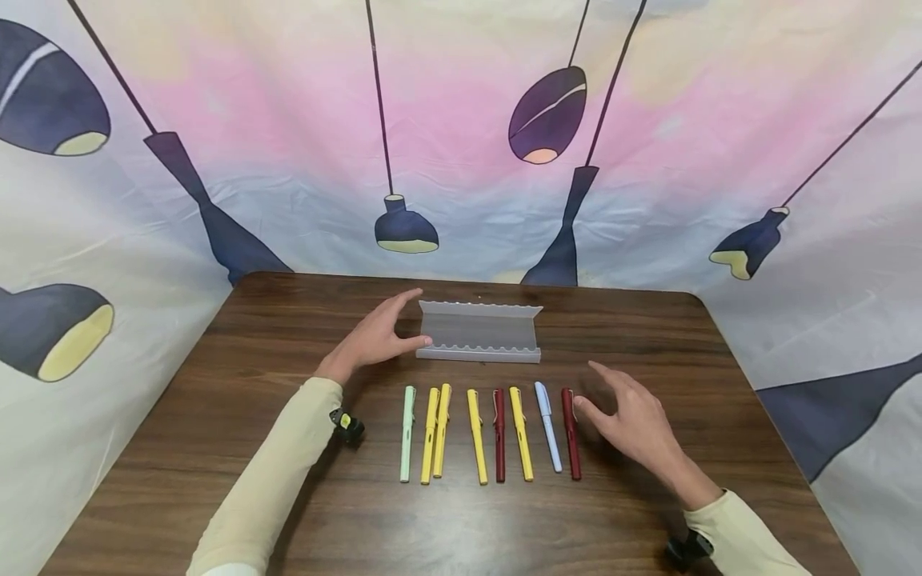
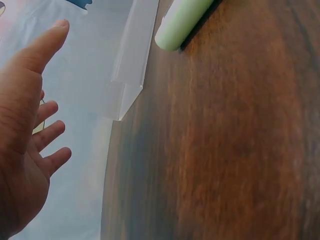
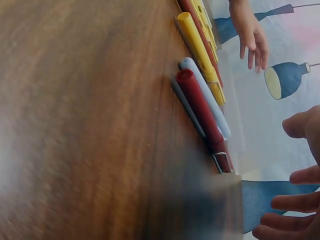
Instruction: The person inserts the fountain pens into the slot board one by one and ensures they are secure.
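A grey pen tray (image 1: pixel 479 354) with scalloped long edges lies towards the back of the table, no pens in it. My left hand (image 1: pixel 374 336) is at its left end, fingers spread, with the thumb tip overlapping the front left corner in the head view. In front of the tray runs a row of pens: a mint green pen (image 1: pixel 406 436) at the left, several yellow pens (image 1: pixel 430 436), a dark red pen (image 1: pixel 499 436) among them, then a light blue pen (image 1: pixel 548 428). Another dark red pen (image 1: pixel 571 436) ends the row, and just right of it hovers my right hand (image 1: pixel 634 420), relaxed and holding nothing.
The brown wooden table (image 1: pixel 461 528) reaches back to a fabric backdrop (image 1: pixel 461 120) printed with hanging lamps. More of this fabric hangs along both sides. A dark wrist device (image 1: pixel 348 426) sits at the left sleeve, another (image 1: pixel 687 550) at the right.
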`<state>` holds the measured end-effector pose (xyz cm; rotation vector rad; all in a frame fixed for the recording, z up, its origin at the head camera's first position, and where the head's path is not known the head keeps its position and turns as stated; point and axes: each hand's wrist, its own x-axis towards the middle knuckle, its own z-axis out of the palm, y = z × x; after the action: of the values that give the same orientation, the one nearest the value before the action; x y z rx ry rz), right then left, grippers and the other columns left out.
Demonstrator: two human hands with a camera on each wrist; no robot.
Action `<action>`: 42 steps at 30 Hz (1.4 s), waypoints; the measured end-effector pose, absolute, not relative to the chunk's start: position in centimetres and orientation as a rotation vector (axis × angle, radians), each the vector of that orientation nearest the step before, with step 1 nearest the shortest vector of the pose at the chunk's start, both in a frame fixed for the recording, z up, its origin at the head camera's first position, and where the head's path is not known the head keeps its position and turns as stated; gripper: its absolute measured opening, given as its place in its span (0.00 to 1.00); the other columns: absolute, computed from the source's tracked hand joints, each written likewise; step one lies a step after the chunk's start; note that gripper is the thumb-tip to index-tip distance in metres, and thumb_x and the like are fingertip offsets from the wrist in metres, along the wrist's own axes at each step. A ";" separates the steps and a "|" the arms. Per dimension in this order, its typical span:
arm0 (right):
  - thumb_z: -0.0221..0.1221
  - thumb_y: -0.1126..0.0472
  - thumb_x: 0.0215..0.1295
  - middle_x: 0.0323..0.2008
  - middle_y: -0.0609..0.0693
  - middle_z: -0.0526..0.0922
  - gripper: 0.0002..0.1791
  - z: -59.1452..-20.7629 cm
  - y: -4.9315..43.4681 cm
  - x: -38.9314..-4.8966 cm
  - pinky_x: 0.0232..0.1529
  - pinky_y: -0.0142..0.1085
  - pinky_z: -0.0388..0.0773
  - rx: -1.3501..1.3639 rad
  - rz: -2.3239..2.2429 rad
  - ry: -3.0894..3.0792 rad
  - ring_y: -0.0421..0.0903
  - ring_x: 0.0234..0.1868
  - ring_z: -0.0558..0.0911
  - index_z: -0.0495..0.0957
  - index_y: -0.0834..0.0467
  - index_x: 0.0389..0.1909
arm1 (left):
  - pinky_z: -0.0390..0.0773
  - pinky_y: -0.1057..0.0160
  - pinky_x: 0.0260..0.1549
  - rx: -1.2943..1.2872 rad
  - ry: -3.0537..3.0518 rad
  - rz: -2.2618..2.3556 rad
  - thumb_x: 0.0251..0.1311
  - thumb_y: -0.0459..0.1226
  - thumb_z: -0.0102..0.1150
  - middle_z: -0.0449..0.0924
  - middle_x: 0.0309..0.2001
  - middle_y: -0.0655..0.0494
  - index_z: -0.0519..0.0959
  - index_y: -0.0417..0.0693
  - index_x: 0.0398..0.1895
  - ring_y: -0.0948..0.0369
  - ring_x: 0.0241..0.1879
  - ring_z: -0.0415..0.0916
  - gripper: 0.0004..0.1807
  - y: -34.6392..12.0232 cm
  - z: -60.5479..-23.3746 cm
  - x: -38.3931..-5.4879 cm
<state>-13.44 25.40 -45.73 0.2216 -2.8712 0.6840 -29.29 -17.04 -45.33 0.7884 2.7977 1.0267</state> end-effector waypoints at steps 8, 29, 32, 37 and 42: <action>0.66 0.44 0.67 0.59 0.65 0.81 0.35 -46.8 25.0 -13.4 0.55 0.62 0.79 0.217 0.769 -2.901 0.62 0.57 0.82 0.74 0.61 0.68 | 0.64 0.35 0.70 0.799 2.727 1.137 0.60 0.59 0.69 0.59 0.78 0.49 0.54 0.53 0.81 0.45 0.75 0.60 0.52 -16.5 -46.0 -29.6; 0.68 0.51 0.67 0.48 0.58 0.86 0.28 -47.9 24.7 -14.2 0.43 0.52 0.84 0.191 0.823 -2.907 0.50 0.43 0.85 0.78 0.61 0.63 | 0.68 0.39 0.68 0.821 2.695 1.189 0.56 0.41 0.78 0.66 0.72 0.38 0.60 0.48 0.77 0.42 0.72 0.65 0.48 -16.3 -47.2 -30.6; 0.69 0.52 0.66 0.44 0.55 0.86 0.28 -47.9 24.6 -14.5 0.40 0.49 0.84 0.195 0.809 -2.905 0.47 0.39 0.84 0.79 0.61 0.62 | 0.68 0.39 0.69 0.793 2.686 1.188 0.56 0.41 0.78 0.66 0.72 0.36 0.60 0.47 0.77 0.41 0.72 0.65 0.49 -16.3 -47.1 -30.6; 0.71 0.53 0.63 0.39 0.52 0.86 0.27 -47.9 24.3 -15.1 0.33 0.39 0.80 0.184 0.839 -2.925 0.42 0.34 0.82 0.81 0.62 0.60 | 0.69 0.39 0.68 0.777 2.680 1.173 0.56 0.40 0.78 0.65 0.72 0.34 0.59 0.44 0.78 0.39 0.71 0.66 0.50 -16.1 -46.7 -30.5; 0.71 0.54 0.63 0.36 0.51 0.84 0.27 -48.0 24.0 -15.6 0.30 0.35 0.78 0.158 0.894 -2.960 0.41 0.31 0.80 0.81 0.63 0.59 | 0.69 0.40 0.69 0.755 2.678 1.172 0.56 0.41 0.78 0.66 0.72 0.34 0.60 0.44 0.78 0.40 0.71 0.67 0.49 -16.1 -46.8 -30.6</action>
<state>-15.61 23.97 -47.99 0.1582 -2.9605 0.8940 -30.59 -16.06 -46.76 0.7551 2.6777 1.1717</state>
